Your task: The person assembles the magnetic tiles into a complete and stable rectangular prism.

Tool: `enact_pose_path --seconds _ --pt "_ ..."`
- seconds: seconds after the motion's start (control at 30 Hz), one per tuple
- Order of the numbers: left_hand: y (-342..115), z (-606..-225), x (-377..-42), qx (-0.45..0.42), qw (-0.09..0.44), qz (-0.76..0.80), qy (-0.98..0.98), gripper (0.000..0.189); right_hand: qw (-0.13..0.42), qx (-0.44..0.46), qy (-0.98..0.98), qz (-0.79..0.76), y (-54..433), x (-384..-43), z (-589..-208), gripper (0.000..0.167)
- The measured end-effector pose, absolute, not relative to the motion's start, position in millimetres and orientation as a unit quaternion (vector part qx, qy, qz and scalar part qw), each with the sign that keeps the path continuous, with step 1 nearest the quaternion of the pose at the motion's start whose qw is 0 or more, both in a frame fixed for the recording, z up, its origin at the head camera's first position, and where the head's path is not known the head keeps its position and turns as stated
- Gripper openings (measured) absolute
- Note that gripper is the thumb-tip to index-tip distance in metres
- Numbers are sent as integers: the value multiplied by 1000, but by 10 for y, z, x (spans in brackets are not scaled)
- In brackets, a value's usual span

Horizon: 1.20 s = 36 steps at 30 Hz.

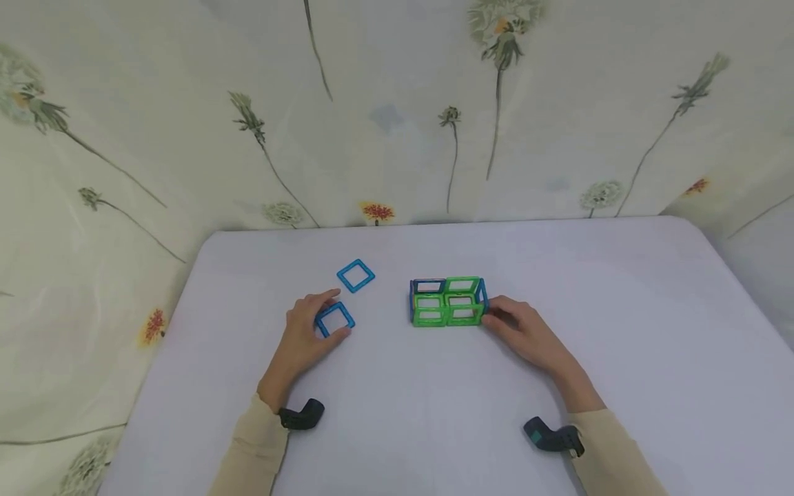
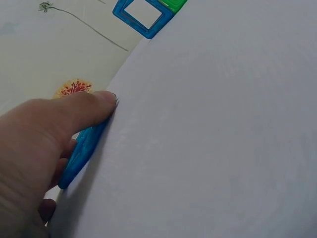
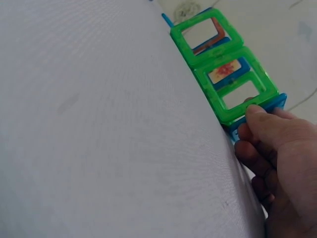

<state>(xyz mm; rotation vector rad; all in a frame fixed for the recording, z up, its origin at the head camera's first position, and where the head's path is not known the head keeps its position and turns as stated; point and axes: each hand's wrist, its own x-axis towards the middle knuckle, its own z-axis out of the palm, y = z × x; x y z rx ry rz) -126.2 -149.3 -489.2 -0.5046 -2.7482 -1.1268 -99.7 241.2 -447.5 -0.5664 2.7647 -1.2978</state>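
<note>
My left hand (image 1: 302, 332) grips a blue square magnetic tile (image 1: 348, 313), a hollow frame, between thumb and fingers; the left wrist view shows it edge-on under the thumb. Just beyond it, a second blue square tile (image 1: 366, 268) lies flat on the table. To the right is a box-like structure (image 1: 446, 315) of green and blue square frames, two squares long. My right hand (image 1: 524, 331) pinches its right end, where a blue end tile (image 3: 276, 103) stands against the green side (image 3: 218, 54). Part of this end is hidden behind the thumb and fingers.
A white-covered table (image 1: 422, 399) reaches to the wall, where a cloth printed with dandelions (image 1: 384, 138) hangs behind its far edge. Each wrist wears a dark camera mount, the left one (image 1: 302, 415) and the right one (image 1: 554, 437) low over the table.
</note>
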Motion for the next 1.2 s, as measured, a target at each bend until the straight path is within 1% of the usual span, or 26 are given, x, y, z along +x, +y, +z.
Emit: enact_pose_path --seconds 0.33,0.67,0.83,1.2 --pt "-1500 -4940 -1280 -167 90 -384 -904 55 17 -177 890 -419 2410 -995 -4466 19" --pt "-1510 -4950 -1277 -166 77 -401 -898 48 19 -181 889 -420 2412 -999 -4470 19" --pt "-1511 -4943 -1287 -173 79 -410 -892 44 21 -186 885 -425 2419 -996 -4466 19" --pt "-1382 -4812 -1269 -212 95 -406 -884 44 17 -191 882 -431 2432 -995 -4480 18"
